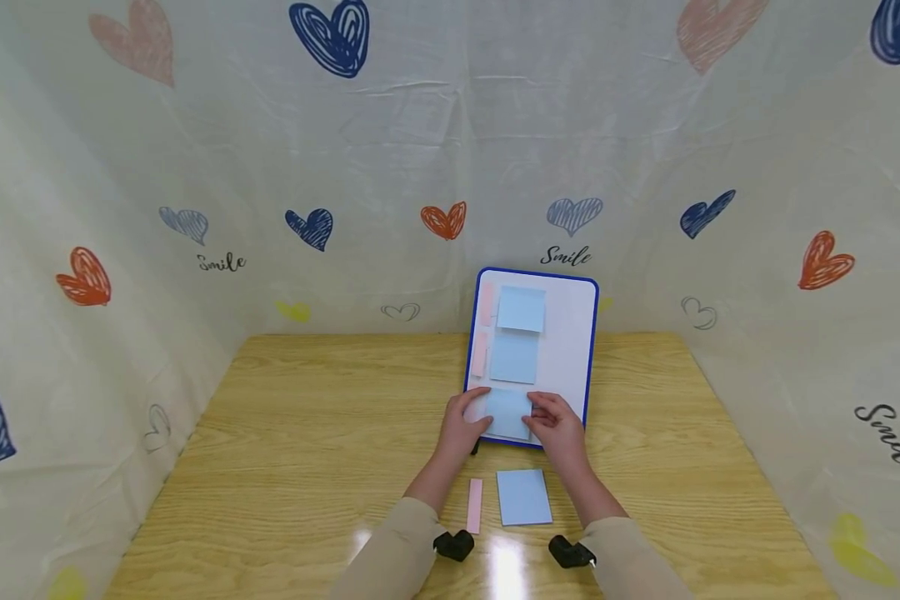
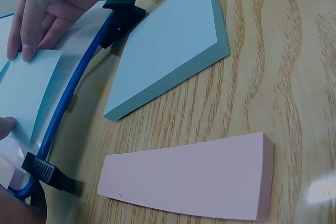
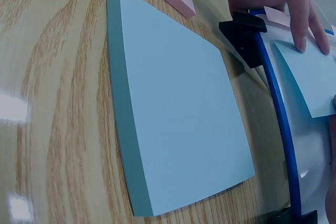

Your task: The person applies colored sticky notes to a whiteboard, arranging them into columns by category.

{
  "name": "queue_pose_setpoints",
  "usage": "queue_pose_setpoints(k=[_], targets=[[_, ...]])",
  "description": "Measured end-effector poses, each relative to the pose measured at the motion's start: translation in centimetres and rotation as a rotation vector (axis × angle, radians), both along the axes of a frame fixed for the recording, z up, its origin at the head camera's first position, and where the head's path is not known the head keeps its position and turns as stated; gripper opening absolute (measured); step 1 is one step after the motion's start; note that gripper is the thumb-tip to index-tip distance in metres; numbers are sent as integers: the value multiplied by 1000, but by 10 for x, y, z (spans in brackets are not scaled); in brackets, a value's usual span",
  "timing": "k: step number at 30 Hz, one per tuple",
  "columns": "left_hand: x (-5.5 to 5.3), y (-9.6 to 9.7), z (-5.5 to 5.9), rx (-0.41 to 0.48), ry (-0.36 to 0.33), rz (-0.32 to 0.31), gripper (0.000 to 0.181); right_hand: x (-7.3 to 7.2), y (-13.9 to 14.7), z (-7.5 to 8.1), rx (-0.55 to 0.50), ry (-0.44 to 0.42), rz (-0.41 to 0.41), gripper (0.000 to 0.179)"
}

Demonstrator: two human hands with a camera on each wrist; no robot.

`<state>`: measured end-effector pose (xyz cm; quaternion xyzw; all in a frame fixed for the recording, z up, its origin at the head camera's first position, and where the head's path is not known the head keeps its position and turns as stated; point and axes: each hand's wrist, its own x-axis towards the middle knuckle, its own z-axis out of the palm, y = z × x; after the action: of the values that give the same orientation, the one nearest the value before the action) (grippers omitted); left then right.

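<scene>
Blue note (image 1: 508, 414), pink strip (image 1: 474, 506), blue-edged white board (image 1: 566, 342), heart-patterned backdrop (image 1: 390, 150)

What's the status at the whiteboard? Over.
Left hand and right hand touching lowest blue note from opposite sides. Note low on whiteboard. Nothing visibly in the way; blue pad and pink pad lie in front of board.

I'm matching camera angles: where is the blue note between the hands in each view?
Head: the blue note right of centre, low on the whiteboard.
Left wrist: the blue note at the left edge, partly cut off.
Right wrist: the blue note at the right edge, partly cut off.
Landmark in all three: the thick blue pad.
</scene>
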<state>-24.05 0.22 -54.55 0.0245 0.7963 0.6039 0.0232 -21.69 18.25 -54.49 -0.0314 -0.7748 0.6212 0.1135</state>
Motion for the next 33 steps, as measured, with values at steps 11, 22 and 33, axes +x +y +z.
queue_pose_setpoints(k=[11, 22, 33], targets=[[1, 2, -1, 40, -4, 36, 46, 0, 1, 0, 0, 3, 19, 38], [3, 4, 0, 28, -5, 51, 45, 1, 1, 1, 31, -16, 25, 39], [3, 5, 0, 35, 11, 49, 45, 3, -2, 5, 68, -11, 29, 41]])
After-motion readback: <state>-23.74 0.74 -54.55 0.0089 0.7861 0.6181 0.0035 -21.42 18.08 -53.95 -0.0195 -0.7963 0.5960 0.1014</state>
